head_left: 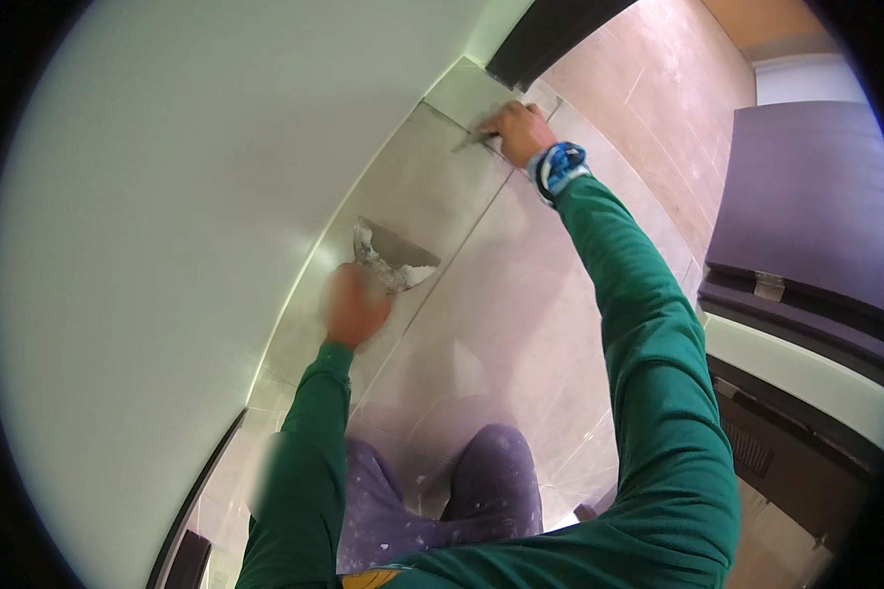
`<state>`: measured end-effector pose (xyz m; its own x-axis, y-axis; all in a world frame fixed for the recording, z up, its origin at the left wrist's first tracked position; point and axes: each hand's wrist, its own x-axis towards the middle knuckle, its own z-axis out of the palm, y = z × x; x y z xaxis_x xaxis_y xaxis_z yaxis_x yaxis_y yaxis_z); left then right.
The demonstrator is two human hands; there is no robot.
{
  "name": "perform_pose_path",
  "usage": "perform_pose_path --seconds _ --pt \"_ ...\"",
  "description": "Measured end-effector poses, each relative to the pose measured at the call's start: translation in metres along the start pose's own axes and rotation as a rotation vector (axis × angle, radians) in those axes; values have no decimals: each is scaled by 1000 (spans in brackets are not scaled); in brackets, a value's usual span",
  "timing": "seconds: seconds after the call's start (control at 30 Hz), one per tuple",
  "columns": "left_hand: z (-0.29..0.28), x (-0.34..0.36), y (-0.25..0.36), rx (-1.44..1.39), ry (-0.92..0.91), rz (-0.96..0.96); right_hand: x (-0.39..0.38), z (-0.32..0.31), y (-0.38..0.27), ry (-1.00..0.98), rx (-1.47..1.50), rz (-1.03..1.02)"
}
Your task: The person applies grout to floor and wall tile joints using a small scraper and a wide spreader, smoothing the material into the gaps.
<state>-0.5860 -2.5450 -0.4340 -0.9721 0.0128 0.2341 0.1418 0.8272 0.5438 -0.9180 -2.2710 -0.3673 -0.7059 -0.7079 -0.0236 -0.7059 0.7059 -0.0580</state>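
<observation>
1. Head view: on a pale tile floor (550,255), we see a person in green sleeves (648,304) and white-spotted purple-grey trousers (493,476) with a tool in each hand.

2. Our landmark is the wide scraper (400,247), its grey blade spread beyond the left hand (358,306) and carrying patches of white paste (414,279). We see that hand closed on the scraper, though blur hides the finger detail; we cannot tell whether the blade touches the tiles.

3. Beyond the scraper and to its right, the right hand (521,134) has its fingers closed around a small tool (471,141), whose thin end points left, near a joint between tiles. A blue-and-white wristband (562,169) circles that wrist.

4. Just right of the scraper, we follow a dark joint line (472,234) running slantwise across the floor.

5. Left of the scraper rises a white wall (157,255). Well to its right we find a grey-purple boxy piece (805,191), and beyond it, past the right hand, a dark upright piece (555,37).
</observation>
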Motion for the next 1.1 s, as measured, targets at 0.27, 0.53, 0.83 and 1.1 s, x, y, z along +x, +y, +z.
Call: perform_pose_path --seconds 0.27,0.53,0.83,1.1 --pt "1 9 1 -75 0 27 78 2 -34 94 -59 -201" --pt "1 -3 -3 3 -4 -3 18 17 -18 9 -49 -144" --pt "13 3 -3 7 -21 -7 -95 17 26 -79 -64 2" --pt "-7 5 14 -167 -82 -85 -278 -29 -88 487 1022 549"
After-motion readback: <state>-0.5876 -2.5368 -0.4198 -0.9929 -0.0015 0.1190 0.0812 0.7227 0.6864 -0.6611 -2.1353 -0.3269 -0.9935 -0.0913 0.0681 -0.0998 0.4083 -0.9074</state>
